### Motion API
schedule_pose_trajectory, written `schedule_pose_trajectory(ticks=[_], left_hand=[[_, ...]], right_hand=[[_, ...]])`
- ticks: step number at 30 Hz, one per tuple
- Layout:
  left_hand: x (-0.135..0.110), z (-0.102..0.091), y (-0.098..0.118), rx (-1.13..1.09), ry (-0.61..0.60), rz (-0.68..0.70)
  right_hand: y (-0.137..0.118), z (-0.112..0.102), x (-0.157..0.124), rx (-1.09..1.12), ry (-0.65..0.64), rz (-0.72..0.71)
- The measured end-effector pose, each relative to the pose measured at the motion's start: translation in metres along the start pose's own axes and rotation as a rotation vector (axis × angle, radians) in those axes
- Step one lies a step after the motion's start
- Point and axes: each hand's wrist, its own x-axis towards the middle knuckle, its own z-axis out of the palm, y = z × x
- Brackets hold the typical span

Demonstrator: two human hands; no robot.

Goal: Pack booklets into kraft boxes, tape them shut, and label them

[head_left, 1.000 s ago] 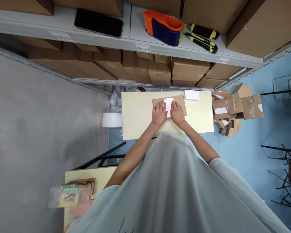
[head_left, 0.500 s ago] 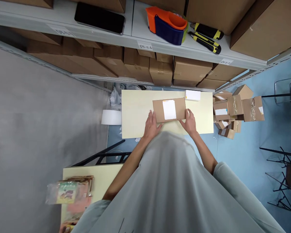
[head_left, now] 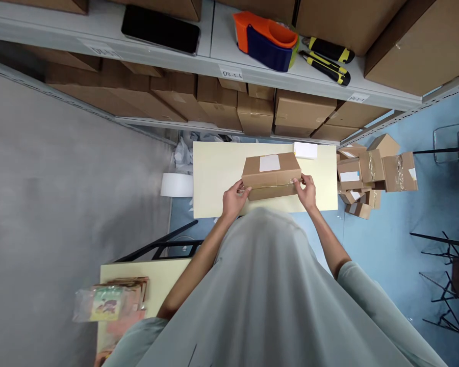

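A brown cardboard box (head_left: 270,178) with a white label (head_left: 270,162) on its top is between my hands, over the pale yellow table (head_left: 218,163). Its taped front side faces me, so the box looks tilted. My left hand (head_left: 235,199) grips the lower left corner, thumb in front and fingers around the end. At the right end, my right hand (head_left: 306,191) grips it with the thumb on the taped front. Whether the underside touches the table is hidden. Just beyond the box's right end lies a small white stack of labels (head_left: 305,150).
Ahead, a grey shelf (head_left: 199,58) carries a phone (head_left: 160,29), an orange and blue tape dispenser (head_left: 265,41) and yellow-black utility knives (head_left: 325,66). Cartons (head_left: 305,109) fill the level below. Several boxes (head_left: 371,165) are piled at right; a second table (head_left: 156,270) with plastic-wrapped packets (head_left: 107,303) is at left.
The box has turned from flat, label up, to tilted, bringing its taped front side into view. Both hands have closed around its ends.
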Motion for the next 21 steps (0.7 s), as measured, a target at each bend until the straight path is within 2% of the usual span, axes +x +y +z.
schedule_pose_trajectory(ticks=[3, 6, 9, 14, 21], left_hand=[[0.004, -0.003, 0.007, -0.154, 0.097, -0.068], [0.01, -0.004, 0.008, -0.146, 0.126, -0.157], [0.017, -0.004, 0.007, -0.095, 0.124, -0.177], [0.024, 0.001, 0.002, -0.047, 0.124, -0.137], [0.031, 0.007, -0.013, -0.193, 0.055, -0.159]], right_hand=[[-0.011, 0.0, 0.008, -0.044, 0.013, 0.044], [-0.012, 0.009, 0.009, -0.092, -0.027, 0.117], [-0.006, 0.019, 0.007, -0.075, -0.033, 0.188], [0.004, 0.026, 0.013, 0.079, -0.012, 0.288], [0.01, 0.03, 0.013, 0.116, -0.029, 0.271]])
